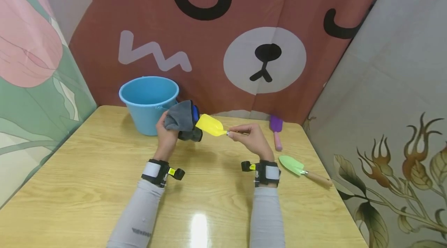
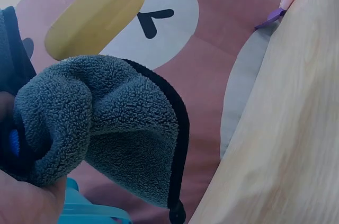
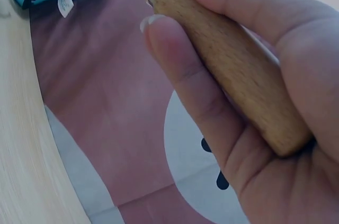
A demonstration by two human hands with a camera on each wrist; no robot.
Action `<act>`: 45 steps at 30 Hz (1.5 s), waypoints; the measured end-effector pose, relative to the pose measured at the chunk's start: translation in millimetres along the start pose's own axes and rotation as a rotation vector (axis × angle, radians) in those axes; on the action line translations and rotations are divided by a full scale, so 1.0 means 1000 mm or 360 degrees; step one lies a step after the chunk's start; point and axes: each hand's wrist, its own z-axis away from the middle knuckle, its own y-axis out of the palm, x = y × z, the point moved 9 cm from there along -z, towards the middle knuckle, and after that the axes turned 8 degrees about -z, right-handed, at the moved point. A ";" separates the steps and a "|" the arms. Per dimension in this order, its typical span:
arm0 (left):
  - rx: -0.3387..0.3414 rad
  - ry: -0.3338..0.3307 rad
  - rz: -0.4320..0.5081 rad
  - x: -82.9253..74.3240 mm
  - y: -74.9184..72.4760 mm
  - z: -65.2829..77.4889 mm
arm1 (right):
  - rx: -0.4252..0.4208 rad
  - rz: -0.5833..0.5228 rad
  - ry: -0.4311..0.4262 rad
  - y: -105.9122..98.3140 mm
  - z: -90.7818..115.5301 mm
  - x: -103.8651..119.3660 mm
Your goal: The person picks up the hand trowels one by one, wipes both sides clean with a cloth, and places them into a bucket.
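Note:
My left hand point(image 1: 167, 136) grips a bunched grey towel point(image 1: 179, 117) with a dark edge and a bit of blue showing, held above the table beside the bucket. In the left wrist view the towel's fuzzy folds point(image 2: 127, 113) hang out past the palm. My right hand point(image 1: 256, 141) pinches a small yellow trowel point(image 1: 210, 125) near its metal collar, and the blade points left, its tip right at the towel. Up close in the right wrist view, its wooden handle point(image 3: 228, 70) lies between thumb and fingers.
A light blue bucket point(image 1: 141, 118) stands at the back left of the wooden table point(image 1: 90, 186). At the right lie a purple trowel point(image 1: 276, 124) with a pink handle and a green trowel point(image 1: 292, 165) with a wooden handle. A printed bear cloth point(image 1: 206, 46) hangs behind the table.

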 end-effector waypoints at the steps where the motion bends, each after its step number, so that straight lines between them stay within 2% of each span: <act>1: 0.0001 -0.0004 -0.0002 0.000 0.000 0.000 | -0.0020 0.0007 0.0000 -0.002 0.000 -0.001; 7: 0.0041 -0.0030 -0.0014 0.000 0.006 0.003 | -0.0158 0.0009 -0.0014 -0.015 0.002 -0.002; 13: 0.0235 -0.0075 -0.0003 0.001 0.030 0.013 | -0.0242 -0.0098 -0.0067 -0.020 0.004 0.005; 18: 0.0381 -0.0035 -0.0058 -0.001 0.051 0.024 | -0.0236 -0.0187 -0.0162 -0.014 0.002 0.016; 26: 0.0484 -0.0025 -0.0102 0.006 0.072 0.035 | -0.0143 -0.0271 -0.0231 0.004 -0.003 0.027; 30: 0.0525 -0.0060 -0.0074 0.011 0.078 0.039 | -0.0065 -0.0261 -0.0209 0.013 -0.005 0.028; 37: 0.0527 -0.0146 -0.0052 0.018 0.079 0.042 | 0.0038 -0.0199 -0.0120 0.022 -0.006 0.022; 45: 0.0548 -0.0166 -0.0042 0.021 0.078 0.042 | 0.0032 -0.0095 -0.0096 0.020 -0.007 0.019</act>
